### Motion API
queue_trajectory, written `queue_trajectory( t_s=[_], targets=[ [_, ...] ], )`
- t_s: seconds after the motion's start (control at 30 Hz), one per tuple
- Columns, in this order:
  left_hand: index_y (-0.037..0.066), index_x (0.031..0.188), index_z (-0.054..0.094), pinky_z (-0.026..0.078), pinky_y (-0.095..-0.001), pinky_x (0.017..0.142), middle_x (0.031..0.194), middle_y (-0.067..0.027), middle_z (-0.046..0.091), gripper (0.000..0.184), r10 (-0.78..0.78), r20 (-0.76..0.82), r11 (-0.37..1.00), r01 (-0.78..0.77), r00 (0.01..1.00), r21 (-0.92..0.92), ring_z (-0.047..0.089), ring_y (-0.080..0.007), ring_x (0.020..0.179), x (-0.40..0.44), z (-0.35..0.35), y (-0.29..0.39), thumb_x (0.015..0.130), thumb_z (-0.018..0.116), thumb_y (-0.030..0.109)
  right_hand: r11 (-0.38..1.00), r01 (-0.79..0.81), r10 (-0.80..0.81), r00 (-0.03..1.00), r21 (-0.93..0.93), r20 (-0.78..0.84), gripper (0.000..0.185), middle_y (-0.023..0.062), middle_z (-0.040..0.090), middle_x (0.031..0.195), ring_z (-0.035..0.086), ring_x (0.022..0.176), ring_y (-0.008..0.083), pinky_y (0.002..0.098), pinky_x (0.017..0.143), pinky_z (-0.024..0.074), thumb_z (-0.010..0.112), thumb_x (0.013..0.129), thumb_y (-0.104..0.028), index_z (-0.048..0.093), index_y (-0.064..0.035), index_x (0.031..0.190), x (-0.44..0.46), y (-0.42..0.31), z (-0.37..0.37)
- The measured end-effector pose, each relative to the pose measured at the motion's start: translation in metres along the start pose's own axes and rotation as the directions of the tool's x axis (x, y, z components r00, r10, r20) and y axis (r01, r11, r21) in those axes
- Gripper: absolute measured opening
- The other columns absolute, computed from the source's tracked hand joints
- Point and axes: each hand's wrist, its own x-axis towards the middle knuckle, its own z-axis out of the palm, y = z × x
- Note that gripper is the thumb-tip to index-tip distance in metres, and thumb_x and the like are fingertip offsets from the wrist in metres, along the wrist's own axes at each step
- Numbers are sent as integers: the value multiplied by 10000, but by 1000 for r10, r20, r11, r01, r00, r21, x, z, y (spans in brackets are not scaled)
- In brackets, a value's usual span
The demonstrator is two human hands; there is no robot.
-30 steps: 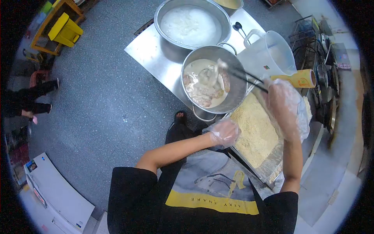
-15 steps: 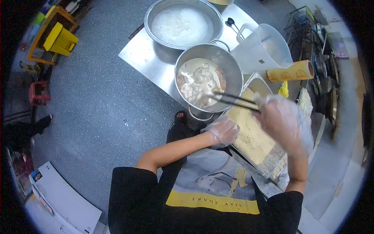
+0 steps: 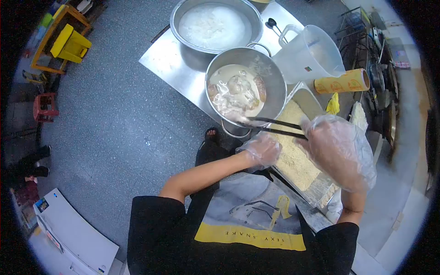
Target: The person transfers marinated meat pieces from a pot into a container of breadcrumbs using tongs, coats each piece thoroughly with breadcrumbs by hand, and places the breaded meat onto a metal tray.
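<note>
My right hand (image 3: 337, 149), in a clear plastic glove, grips a pair of long black chopsticks (image 3: 279, 126). Their tips reach over the near side of a steel pot (image 3: 274, 85), at a pale coated piece I cannot identify. Inside the pot, pinkish, meat-like pieces sit in milky white liquid (image 3: 224, 87). Also gloved, my left hand (image 3: 264, 150) is curled closed beside the left edge of a metal tray (image 3: 308, 100); whether it holds anything is hidden. Pale yellow crumbs (image 3: 295, 158) cover much of the tray.
Behind the pot stands a wide metal basin (image 3: 176, 28) of whitish liquid on a steel table (image 3: 165, 62). A translucent jug (image 3: 295, 59), a yellow wrap roll (image 3: 341, 82) and black spoons (image 3: 273, 24) lie to the right. Another person's dark-clad legs (image 3: 27, 160) show far left.
My right hand has shifted slightly right and down, bringing the chopstick tips to the pot's near side. My left hand stays almost where it was. The other person's legs have moved at far left.
</note>
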Motion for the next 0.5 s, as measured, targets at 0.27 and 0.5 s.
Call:
queue_trajectory(
  t_s=[0.27, 0.5],
  targets=[
    [81, 757, 680, 556, -484, 663, 678, -174, 677, 249, 19, -31, 1000, -19, 999, -22, 701, -351, 670, 2, 6, -8, 871, 604, 289, 950, -301, 291, 950, -83, -111, 342, 103, 688, 918, 669, 908, 300, 426, 767, 531, 724, 861, -386, 674, -103, 1046, -58, 14, -28],
    [79, 685, 697, 544, -456, 564, 645, -159, 669, 247, -28, -6, 999, 28, 1000, 15, 688, -312, 598, 5, -7, -2, 836, 631, 263, 800, -588, 570, 807, -123, -155, 370, 123, 638, 974, 642, 907, 319, 453, 771, 514, 745, 867, -334, 689, -101, 1148, -138, 31, -1]
  ],
)
